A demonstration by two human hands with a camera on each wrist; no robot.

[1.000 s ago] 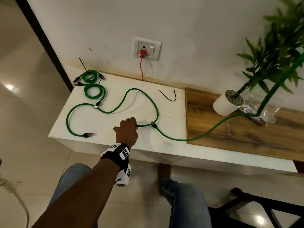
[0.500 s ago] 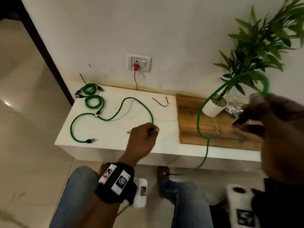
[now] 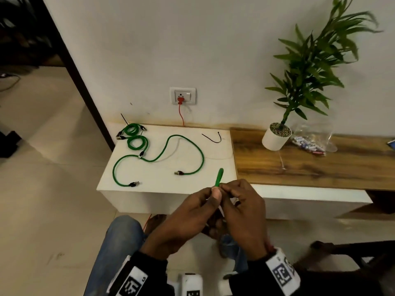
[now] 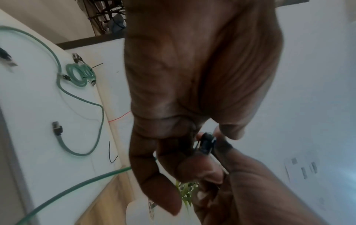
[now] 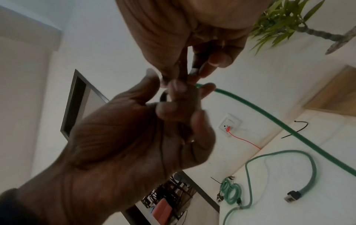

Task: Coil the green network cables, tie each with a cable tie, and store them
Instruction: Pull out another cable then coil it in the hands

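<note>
In the head view both hands meet just in front of the white table (image 3: 162, 191). My left hand (image 3: 213, 195) and right hand (image 3: 226, 193) pinch one green network cable (image 3: 219, 177), and a short piece of it sticks up between them. In the left wrist view its black connector (image 4: 207, 141) sits between the fingertips, and the cable (image 4: 77, 187) trails off to the lower left. A second green cable (image 3: 188, 142) lies loose on the table. Two coiled, tied cables (image 3: 136, 137) lie at the far left corner. A black cable tie (image 3: 213, 138) lies near the wall.
A potted plant (image 3: 276, 136) and a clear plastic bag (image 3: 312, 139) stand on the wooden top (image 3: 310, 167) to the right. A wall socket (image 3: 183, 96) holds a red plug and cord. My knees are below the hands, and a dark chair (image 3: 352, 251) is at the lower right.
My left hand has left the table and my right hand has come down from the plant side. They now meet on one cable, which is off the table.
</note>
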